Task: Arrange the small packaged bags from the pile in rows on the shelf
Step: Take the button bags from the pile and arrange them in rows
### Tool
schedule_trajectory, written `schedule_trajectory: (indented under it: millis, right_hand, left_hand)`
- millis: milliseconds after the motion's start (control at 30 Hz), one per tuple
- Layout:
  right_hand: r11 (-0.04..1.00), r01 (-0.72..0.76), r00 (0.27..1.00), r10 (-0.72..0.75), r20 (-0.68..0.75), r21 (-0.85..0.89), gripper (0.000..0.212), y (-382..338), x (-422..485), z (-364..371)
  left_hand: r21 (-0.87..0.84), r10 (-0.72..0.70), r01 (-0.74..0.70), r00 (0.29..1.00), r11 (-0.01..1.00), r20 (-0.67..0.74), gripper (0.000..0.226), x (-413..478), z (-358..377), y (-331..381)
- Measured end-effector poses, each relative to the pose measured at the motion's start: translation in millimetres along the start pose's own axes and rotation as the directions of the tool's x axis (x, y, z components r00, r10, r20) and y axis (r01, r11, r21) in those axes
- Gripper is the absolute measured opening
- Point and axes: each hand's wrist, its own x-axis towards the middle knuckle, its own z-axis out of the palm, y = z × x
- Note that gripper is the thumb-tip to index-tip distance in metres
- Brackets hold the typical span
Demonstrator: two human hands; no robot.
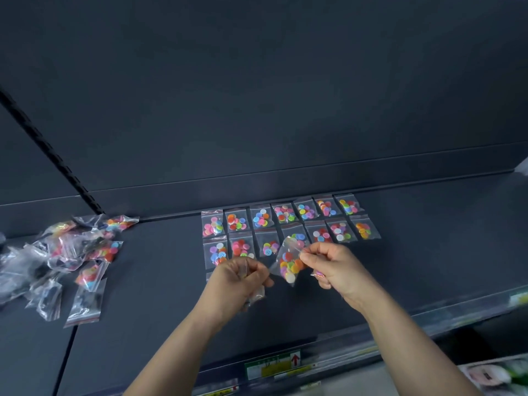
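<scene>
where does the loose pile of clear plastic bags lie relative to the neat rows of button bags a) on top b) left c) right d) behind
b: the loose pile of clear plastic bags lies left of the neat rows of button bags, with bare dark shelf between them.

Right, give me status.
Right hand pinches button bag over the rows. Left hand grips spare bags. Two rows laid, pile at left. Nothing in the way.
</scene>
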Motion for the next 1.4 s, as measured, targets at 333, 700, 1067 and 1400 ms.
schedule_trajectory:
  millis: [333, 700, 1067, 1400]
  right_hand:
    - [0.827, 0.146, 0.985, -0.174, 0.000, -0.543, 0.014, 17, 27, 17]
    - [0.634, 0.358, 0.931, -0.296, 0.213, -0.686, 0.045, 33, 17, 15]
    - [0.594, 0.344, 0.938, -0.244, 0.245, -0.727, 0.046, 26, 16, 15]
    - [0.986, 0.050, 0.965, -0.088, 0.246, 0.160, 0.045, 5, 1, -15]
  left_hand:
    - [0.397, 0.099, 0.026, 0.952, 0.917, -0.290, 0.015, -3, -12, -29]
    - [0.701, 0.222, -0.002, 0.949, 0.713, -0.223, 0.024, 4, 0, -32]
    - [0.743, 0.211, 0.002, 0.958, 0.669, -0.193, 0.023, 4, -2, -30]
    - [-0.050, 0.018, -0.026, 0.987, 0.998, -0.158, 0.008, 2, 33, 17]
